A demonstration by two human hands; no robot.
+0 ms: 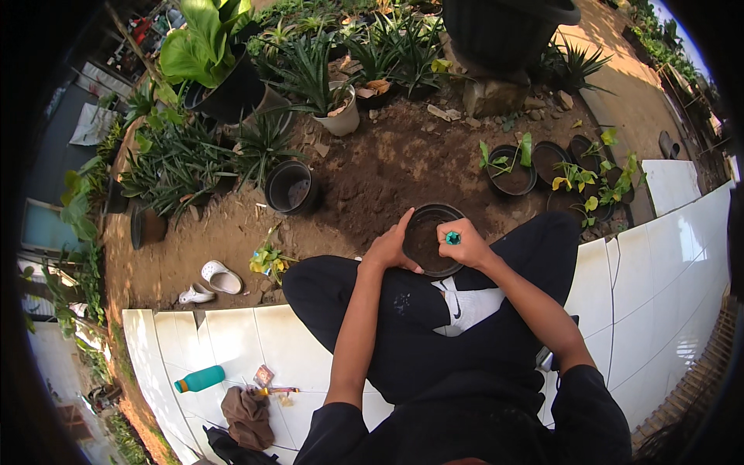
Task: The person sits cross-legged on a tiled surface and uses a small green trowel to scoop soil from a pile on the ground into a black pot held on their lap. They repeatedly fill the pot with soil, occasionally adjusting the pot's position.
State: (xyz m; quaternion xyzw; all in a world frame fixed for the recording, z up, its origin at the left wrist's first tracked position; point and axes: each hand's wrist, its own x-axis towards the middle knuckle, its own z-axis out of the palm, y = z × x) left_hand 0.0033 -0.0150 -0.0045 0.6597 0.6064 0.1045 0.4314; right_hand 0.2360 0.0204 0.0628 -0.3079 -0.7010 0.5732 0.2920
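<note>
A round black plant pot [443, 208] with dark soil [421, 239] inside sits in front of my crossed legs, at the edge of the bare earth. My left hand [390, 244] holds its left side, fingers along the far rim and thumb at the near side. Over the right part of the pot, my right hand [470, 248] is closed in a fist around a green handle [452, 238], whose end points up. The lower part of this tool is hidden by the hand, so its kind does not show.
An empty black pot [291, 188] stands farther left. Potted seedlings with yellowing leaves [511, 172] are at the right. Spiky plants [310, 77] and a white pot [341, 116] line the back. White clogs [222, 277], a teal bottle [200, 379] and brown cloth [248, 417] lie left.
</note>
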